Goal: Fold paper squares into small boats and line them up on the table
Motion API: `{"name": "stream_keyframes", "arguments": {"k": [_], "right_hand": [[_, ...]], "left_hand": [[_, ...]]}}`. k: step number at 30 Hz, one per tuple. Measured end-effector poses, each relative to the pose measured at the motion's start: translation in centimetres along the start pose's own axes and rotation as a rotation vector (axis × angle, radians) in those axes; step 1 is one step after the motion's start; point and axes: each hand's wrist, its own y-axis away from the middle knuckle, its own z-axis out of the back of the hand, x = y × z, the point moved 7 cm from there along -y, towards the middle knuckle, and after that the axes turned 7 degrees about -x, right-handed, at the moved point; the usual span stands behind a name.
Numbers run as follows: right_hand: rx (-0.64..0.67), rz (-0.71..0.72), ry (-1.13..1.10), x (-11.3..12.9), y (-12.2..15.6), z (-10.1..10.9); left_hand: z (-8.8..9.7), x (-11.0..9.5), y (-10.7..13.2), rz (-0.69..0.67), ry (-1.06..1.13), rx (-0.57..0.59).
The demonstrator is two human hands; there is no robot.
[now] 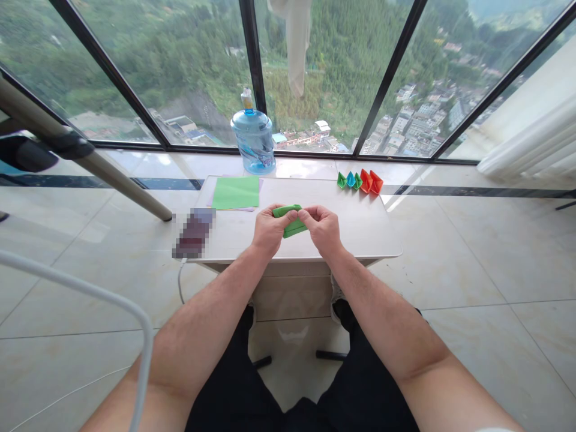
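Observation:
A folded piece of green paper [294, 228] is held up between both hands, over the near part of the white table [310, 195]. My left hand [269, 231] pinches its left side, thumb on top. My right hand [321, 227] grips the upper right part between thumb and fingers, the two thumbs almost meeting. Fingers behind the paper are partly hidden. Farther back on the left lies a stack of paper with a green sheet [236, 192] on top. At the back right stand several small folded paper boats [350, 180], green, blue and red.
A blurred-out phone-like object [194, 234] with a white cable [180, 282] lies at the table's left edge. A big blue water bottle [255, 141] stands behind the table by the window. A slanted pole [121, 171] and a white curved tube [112, 294] are at left.

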Motion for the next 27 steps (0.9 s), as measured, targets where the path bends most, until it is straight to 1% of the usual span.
{"name": "stream_keyframes", "arguments": {"k": [3, 6, 8, 11, 14, 18, 24, 27], "right_hand": [[-0.012, 0.025, 0.04, 0.2, 0.0, 0.1], [-0.006, 0.06, 0.033, 0.5, 0.1, 0.2], [-0.001, 0.12, 0.038, 1.0, 0.1, 0.3], [0.02, 0.247, 0.08, 2.3, 0.2, 0.5], [0.055, 0.315, 0.098, 3.0, 0.3, 0.5], [0.08, 0.308, 0.098, 3.1, 0.2, 0.5], [0.125, 0.291, 0.095, 2.9, 0.1, 0.3], [0.159, 0.223, 0.077, 2.2, -0.3, 0.1]], "left_hand": [[0.0, 0.0, 0.1, -0.005, -0.023, 0.0], [-0.1, -0.5, 0.3, -0.047, -0.1, 0.01], [-0.2, -1.1, 0.5, -0.099, -0.199, 0.024], [-0.3, -2.2, 0.8, -0.185, -0.341, 0.025], [-0.6, -2.9, 1.0, -0.244, -0.41, 0.039], [-0.9, -3.1, 1.1, -0.267, -0.448, 0.058], [-0.8, -3.1, 1.2, -0.27, -0.456, 0.058], [-0.8, -3.0, 1.2, -0.269, -0.462, 0.066]]}}
